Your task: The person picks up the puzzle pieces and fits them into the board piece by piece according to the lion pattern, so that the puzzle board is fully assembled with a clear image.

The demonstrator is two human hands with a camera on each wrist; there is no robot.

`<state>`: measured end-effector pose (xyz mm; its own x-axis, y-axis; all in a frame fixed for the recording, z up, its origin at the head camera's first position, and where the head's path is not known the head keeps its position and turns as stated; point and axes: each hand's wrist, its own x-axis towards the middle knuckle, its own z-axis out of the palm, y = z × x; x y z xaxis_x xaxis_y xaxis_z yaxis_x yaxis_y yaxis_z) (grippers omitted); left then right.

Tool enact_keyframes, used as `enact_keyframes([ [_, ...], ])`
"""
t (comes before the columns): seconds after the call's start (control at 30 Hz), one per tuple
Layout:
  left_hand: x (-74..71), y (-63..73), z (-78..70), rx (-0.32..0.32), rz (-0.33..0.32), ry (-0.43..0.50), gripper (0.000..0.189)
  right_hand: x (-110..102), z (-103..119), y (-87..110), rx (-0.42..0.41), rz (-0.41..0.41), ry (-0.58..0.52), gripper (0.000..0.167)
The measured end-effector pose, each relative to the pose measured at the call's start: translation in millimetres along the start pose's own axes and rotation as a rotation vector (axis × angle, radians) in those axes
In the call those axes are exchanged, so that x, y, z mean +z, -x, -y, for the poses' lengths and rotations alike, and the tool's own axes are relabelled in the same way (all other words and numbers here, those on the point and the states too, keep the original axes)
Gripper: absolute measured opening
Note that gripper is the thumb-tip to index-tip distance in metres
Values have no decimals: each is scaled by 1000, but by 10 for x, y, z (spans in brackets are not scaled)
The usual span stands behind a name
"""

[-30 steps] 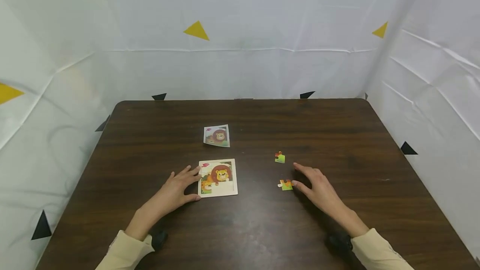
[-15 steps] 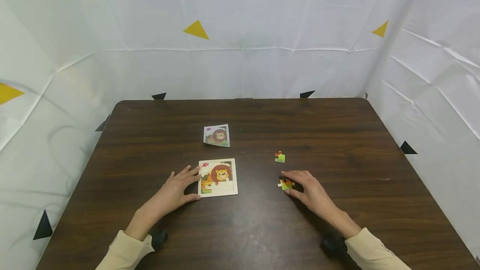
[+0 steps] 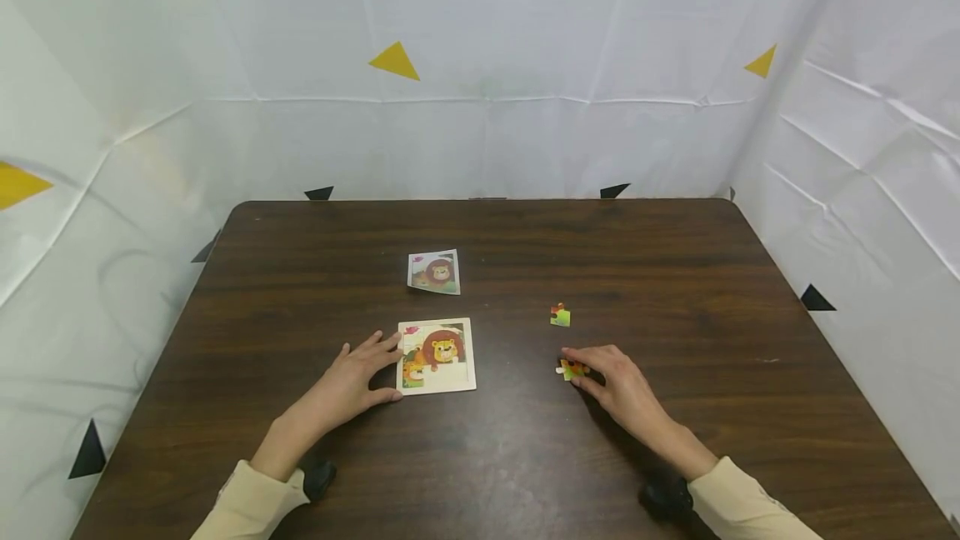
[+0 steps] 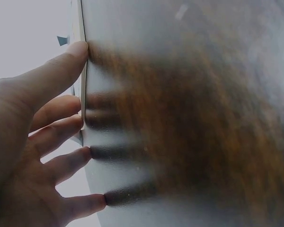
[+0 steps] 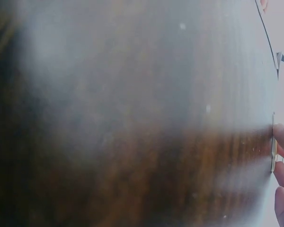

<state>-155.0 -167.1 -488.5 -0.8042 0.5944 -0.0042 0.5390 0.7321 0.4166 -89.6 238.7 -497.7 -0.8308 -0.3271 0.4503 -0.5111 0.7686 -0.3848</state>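
Note:
A square lion puzzle board with a pale rim lies left of centre; pieces fill its upper part and lower left, and a bare patch shows at the lower right. My left hand rests against its left edge, fingers spread and thumb at the near corner. In the left wrist view, those fingertips touch the board's thin edge. To the right, my right hand pinches a green-and-orange puzzle piece at table level between thumb and forefinger. The right wrist view shows this piece edge-on, partly hidden by fingers.
Another puzzle piece, green and red, lies beyond the right hand. A printed lion picture card with a curled edge lies behind the board. White sheeting walls the dark wooden table at the back and sides.
My right hand has moved left, and its forefinger and thumb have come in around the nearer puzzle piece. The left hand and the board have stayed still.

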Motion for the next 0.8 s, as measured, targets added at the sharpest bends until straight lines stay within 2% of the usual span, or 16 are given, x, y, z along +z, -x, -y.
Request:
enact_keyframes([
  [0.3,-22,5,-12,2,9,11,64,0,17,0,6,-23,53,57],
  [0.6,-24,-13,-13,-2,14,10,64,-48,106,-50,76,-65,1,52],
  [0.8,-25,-1,-10,-8,16,10,64,-33,153,-104,78,-89,-6,53],
])
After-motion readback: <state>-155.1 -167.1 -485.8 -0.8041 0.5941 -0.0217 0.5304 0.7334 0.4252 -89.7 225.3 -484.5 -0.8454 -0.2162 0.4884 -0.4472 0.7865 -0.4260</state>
